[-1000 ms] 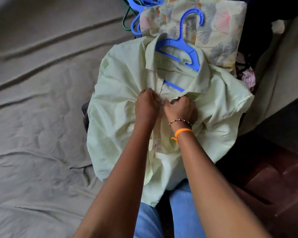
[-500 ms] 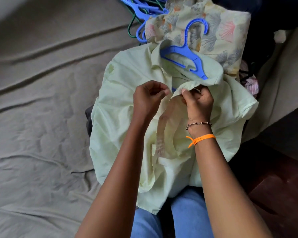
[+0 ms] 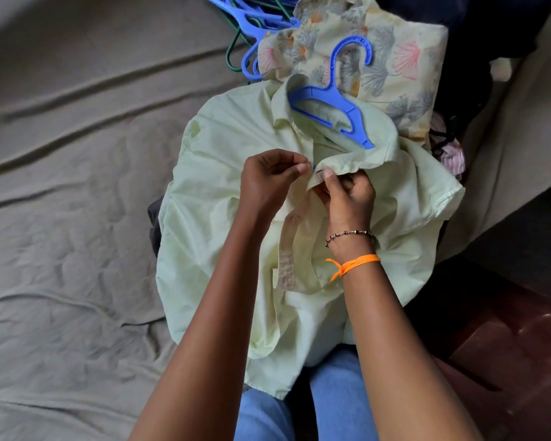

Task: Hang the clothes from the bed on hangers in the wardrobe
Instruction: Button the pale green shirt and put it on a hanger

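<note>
On the bed sheet point(image 3: 77, 218), right at its edge, I see the pale green shirt point(image 3: 223, 173) spread out with its hem draped over my blue jeans point(image 3: 341, 405). A blue hanger point(image 3: 328, 113) sits inside the collar, hook pointing up over the floral shirt point(image 3: 404, 68) that lies just behind. Left hand point(image 3: 268, 183) is curled, thumb and forefinger pinched together at the left front edge just below the collar; looks like it holds the fabric there. Right hand point(image 3: 347, 195) is curled too, thumb on top, gripping the right front edge under the collar tip. The two hands are nearly touching at the neckline. Beaded bracelet point(image 3: 350, 234) and orange thread point(image 3: 353, 265) on the right wrist. Pile of spare hangers point(image 3: 252, 23), blue and green, at top, partly under the floral shirt. Dark wooden floor point(image 3: 506, 361) to the right. Wardrobe not visible.
</note>
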### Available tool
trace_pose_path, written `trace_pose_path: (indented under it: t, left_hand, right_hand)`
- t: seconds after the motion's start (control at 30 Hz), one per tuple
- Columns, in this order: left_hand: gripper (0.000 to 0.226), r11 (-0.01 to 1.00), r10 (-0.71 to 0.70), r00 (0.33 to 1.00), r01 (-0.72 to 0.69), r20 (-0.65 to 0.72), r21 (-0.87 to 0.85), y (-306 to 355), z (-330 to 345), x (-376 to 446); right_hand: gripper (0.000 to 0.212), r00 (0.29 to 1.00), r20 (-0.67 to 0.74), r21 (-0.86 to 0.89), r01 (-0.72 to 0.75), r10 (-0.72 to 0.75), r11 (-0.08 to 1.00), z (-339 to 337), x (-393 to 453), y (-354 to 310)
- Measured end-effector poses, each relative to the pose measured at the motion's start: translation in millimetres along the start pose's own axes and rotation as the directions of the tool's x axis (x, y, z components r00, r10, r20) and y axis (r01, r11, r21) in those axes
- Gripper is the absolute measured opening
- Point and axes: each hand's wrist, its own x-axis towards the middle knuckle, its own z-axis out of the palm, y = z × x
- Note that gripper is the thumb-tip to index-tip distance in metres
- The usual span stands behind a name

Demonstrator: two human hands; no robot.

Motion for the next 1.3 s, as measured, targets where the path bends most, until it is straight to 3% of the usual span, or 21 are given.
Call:
trace_pose_path:
  t: [0.13,0.3,0.67,0.83,1.07,1.3]
  left_hand:
    - [0.014,1.000,0.020,0.999,-0.020,0.034,0.024,2,0,1]
    - [0.014,0.997,0.056,0.997,-0.059,0.058,0.047,4,-2,1]
    - [0.013,0.999,0.033,0.998,-0.032,0.058,-0.015,-4,-2,1]
    - [0.010,0.997,-0.037,0.999,0.039,0.023,-0.066,-9,-1,0]
    - [0.010,0.977,-0.114,0.991,0.124,0.068,-0.174,-16,-4,-2]
    - [0.009,0.987,-0.079,0.990,0.094,0.118,-0.131,-16,-9,-2]
  right_hand:
    - [0.024,1.000,0.000,-0.010,0.026,-0.026,1.000,1,-3,-6]
    - [0.030,0.991,-0.061,-0.152,0.111,-0.121,0.982,4,-3,-10]
    - [0.024,0.996,0.015,-0.258,0.093,-0.092,0.962,-1,-2,-5]
    - [0.008,0.997,0.071,-0.204,0.043,-0.029,0.978,-4,-2,-7]
    - [0.024,0.977,0.208,-0.282,0.115,-0.057,0.952,-9,4,-11]
    - [0.025,0.976,0.179,-0.317,0.180,-0.128,0.931,-6,3,-11]
